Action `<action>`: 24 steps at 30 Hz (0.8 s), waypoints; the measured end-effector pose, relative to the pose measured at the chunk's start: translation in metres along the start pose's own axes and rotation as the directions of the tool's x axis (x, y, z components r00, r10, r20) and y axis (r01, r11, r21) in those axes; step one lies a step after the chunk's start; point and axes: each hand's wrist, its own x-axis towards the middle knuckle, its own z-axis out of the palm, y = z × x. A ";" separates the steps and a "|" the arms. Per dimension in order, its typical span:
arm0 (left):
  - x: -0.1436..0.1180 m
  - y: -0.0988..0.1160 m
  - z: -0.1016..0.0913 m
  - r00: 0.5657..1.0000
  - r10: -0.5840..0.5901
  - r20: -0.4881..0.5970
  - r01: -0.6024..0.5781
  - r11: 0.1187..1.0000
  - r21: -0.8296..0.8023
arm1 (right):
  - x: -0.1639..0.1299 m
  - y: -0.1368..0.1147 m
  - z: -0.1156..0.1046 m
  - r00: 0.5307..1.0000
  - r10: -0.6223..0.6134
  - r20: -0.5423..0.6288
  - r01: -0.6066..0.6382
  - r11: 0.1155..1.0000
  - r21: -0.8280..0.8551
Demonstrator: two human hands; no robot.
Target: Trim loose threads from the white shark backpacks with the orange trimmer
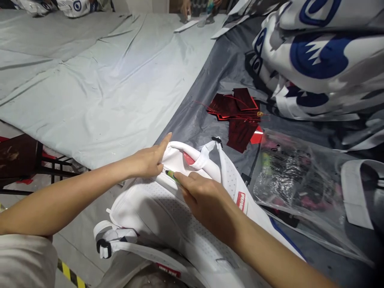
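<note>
My left hand [148, 160] pinching the white bag [168, 208], my right hand [207, 200] clamped on a green tool [171, 175] just beside it

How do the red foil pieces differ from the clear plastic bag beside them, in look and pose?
The red foil pieces are opaque, dark red and glossy, lying as loose overlapping flat sheets; the clear plastic bag is see-through, crinkled and bulges around its contents. The foil lies farther from the hands than the bag. Both rest on the dark grey fabric, untouched.
</note>
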 end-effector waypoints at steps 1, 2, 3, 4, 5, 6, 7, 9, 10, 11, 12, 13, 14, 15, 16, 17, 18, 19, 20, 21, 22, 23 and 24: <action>0.000 0.000 0.000 1.000 0.000 0.002 0.000 1.000 -0.003 | 0.000 -0.002 0.000 1.000 0.016 0.002 -0.016 0.999 -0.032; 0.000 0.000 0.000 1.000 -0.002 0.004 0.002 1.000 -0.004 | 0.001 -0.004 0.001 1.000 0.019 0.000 -0.019 0.998 -0.058; 0.000 0.000 0.000 1.000 -0.007 0.005 0.007 1.000 -0.004 | 0.001 -0.006 0.002 1.000 0.010 -0.002 -0.010 0.997 -0.077; 0.000 0.000 0.000 1.000 -0.010 0.005 0.010 1.000 -0.005 | 0.001 -0.007 0.002 1.000 -0.004 -0.004 0.004 0.996 -0.090; 0.000 0.000 0.000 1.000 -0.009 0.003 0.009 1.000 -0.005 | 0.001 -0.007 0.003 1.000 -0.015 -0.006 0.015 0.995 -0.100; 0.000 0.000 -0.001 1.000 -0.007 0.001 0.007 1.000 -0.003 | 0.001 -0.007 0.003 1.000 -0.015 -0.011 0.013 0.994 -0.113; 0.000 0.000 -0.001 1.000 -0.005 0.000 0.005 1.000 0.000 | 0.001 -0.007 0.004 1.000 -0.003 -0.020 0.000 0.992 -0.128; -0.001 0.000 -0.001 1.000 -0.002 0.005 0.002 1.000 0.007 | 0.000 -0.006 0.003 0.999 0.007 -0.032 -0.011 0.991 -0.135; -0.001 0.000 -0.002 1.000 -0.005 0.011 0.005 1.000 0.012 | -0.001 -0.005 0.003 0.999 -0.007 -0.032 0.003 0.993 -0.121; -0.002 0.001 -0.002 1.000 -0.010 0.019 0.009 1.000 0.015 | -0.001 -0.004 0.003 0.999 -0.027 -0.030 0.024 0.995 -0.100; -0.002 0.001 -0.003 1.000 -0.012 0.023 0.011 1.000 0.015 | -0.002 -0.003 0.003 0.999 -0.045 -0.027 0.043 0.996 -0.083; -0.003 0.001 -0.003 1.000 -0.010 0.025 0.010 1.000 0.012 | -0.002 -0.003 0.003 0.998 -0.053 -0.028 0.051 0.996 -0.076; -0.003 0.001 -0.004 1.000 -0.010 0.023 0.009 1.000 0.009 | -0.002 -0.003 0.004 0.999 -0.043 -0.033 0.040 0.996 -0.083; -0.004 0.001 -0.004 1.000 -0.007 0.021 0.007 1.000 0.004 | -0.002 -0.003 0.004 0.999 -0.025 -0.041 0.021 0.995 -0.095; -0.004 0.001 -0.004 1.000 -0.005 0.019 0.005 1.000 -0.001 | -0.001 -0.004 0.005 0.999 -0.011 -0.049 0.006 0.995 -0.103; -0.004 0.000 -0.003 1.000 -0.003 0.016 0.003 1.000 -0.002 | -0.001 -0.005 0.006 0.999 -0.007 -0.052 0.002 0.995 -0.101; -0.004 0.000 -0.003 1.000 -0.001 0.013 0.001 1.000 -0.002 | -0.001 -0.006 0.007 0.999 -0.013 -0.050 0.008 0.996 -0.091; -0.004 -0.001 -0.002 1.000 0.003 0.009 -0.003 1.000 -0.001 | -0.001 -0.007 0.007 0.999 -0.020 -0.042 0.017 0.996 -0.084; -0.004 -0.002 -0.002 1.000 0.010 0.002 -0.010 1.000 -0.002 | -0.001 -0.007 0.007 0.999 -0.021 -0.031 0.019 0.996 -0.086; -0.004 -0.003 -0.001 1.000 0.020 -0.006 -0.020 1.000 -0.004 | -0.001 -0.008 0.007 1.000 -0.009 -0.021 0.006 0.995 -0.104; -0.004 -0.004 0.000 0.999 0.030 -0.015 -0.030 1.000 -0.006 | -0.002 -0.009 0.006 1.000 0.019 -0.016 -0.021 0.990 -0.137; -0.004 -0.005 0.001 0.999 0.041 -0.021 -0.041 0.999 -0.007 | -0.002 -0.009 0.006 0.999 0.044 -0.014 -0.046 0.985 -0.168; -0.003 -0.006 0.002 0.998 0.048 -0.027 -0.048 0.999 -0.007 | -0.002 -0.010 0.005 0.998 0.054 -0.015 -0.056 0.981 -0.186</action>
